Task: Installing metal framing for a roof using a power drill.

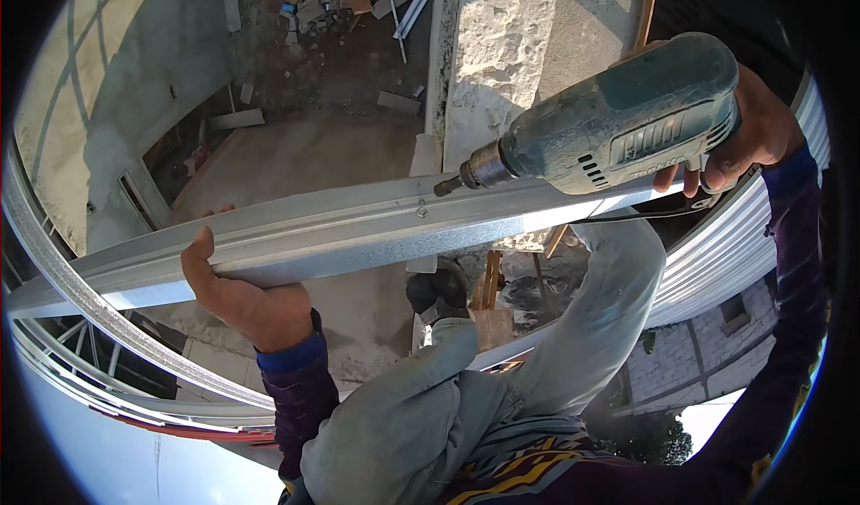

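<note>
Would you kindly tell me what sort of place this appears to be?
Probably a building site: the dusty green power drill in the right hand, the long silver metal channel and the grey heap of broken masonry below suggest it.

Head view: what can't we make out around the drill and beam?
All in the head view:
Left hand: most fingers hidden by the beam.
Drill trigger: hidden by the drill body and right hand.
Beam's right stretch: partly covered by drill and right hand.
Shiny piece on beam: too small to identify.
Drill tip: overlaps beam; contact unclear from this angle.
</note>
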### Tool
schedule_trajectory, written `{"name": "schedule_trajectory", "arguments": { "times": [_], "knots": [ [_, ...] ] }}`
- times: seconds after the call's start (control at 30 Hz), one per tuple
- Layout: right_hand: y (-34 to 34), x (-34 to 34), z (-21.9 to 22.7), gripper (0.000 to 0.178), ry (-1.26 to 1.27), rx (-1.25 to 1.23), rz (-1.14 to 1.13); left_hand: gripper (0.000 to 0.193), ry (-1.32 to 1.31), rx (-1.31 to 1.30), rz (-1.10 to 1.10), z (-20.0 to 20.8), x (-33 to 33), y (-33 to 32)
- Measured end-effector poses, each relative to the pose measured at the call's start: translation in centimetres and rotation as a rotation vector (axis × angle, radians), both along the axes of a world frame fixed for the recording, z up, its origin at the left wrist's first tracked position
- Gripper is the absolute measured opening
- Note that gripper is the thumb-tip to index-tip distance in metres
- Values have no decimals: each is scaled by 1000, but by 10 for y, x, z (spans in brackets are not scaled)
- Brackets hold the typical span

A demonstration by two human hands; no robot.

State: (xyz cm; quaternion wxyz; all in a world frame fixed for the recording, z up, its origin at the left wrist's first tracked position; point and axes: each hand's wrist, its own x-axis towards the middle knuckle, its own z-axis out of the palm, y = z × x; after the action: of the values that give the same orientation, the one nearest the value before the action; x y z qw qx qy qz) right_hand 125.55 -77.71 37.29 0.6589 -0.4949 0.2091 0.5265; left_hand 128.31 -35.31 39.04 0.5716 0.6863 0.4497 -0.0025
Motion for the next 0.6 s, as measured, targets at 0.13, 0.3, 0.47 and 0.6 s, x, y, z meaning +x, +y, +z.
{"name": "schedule_trajectory", "arguments": {
  "times": [0.13,0.3,0.47,0.6],
  "knots": [
    [1,33,-47,86,-40,389,153,69,17,90,21,-5,2,-4],
    [28,69,-82,83,247,381,283,53,11,18,-15,9,2,20],
    [37,103,-83,80,388,361,359,63,20,28,-119,5,-4,26],
    [45,118,-89,78,455,355,402,67,59,-99,-112,4,-3,31]
  ]
}}
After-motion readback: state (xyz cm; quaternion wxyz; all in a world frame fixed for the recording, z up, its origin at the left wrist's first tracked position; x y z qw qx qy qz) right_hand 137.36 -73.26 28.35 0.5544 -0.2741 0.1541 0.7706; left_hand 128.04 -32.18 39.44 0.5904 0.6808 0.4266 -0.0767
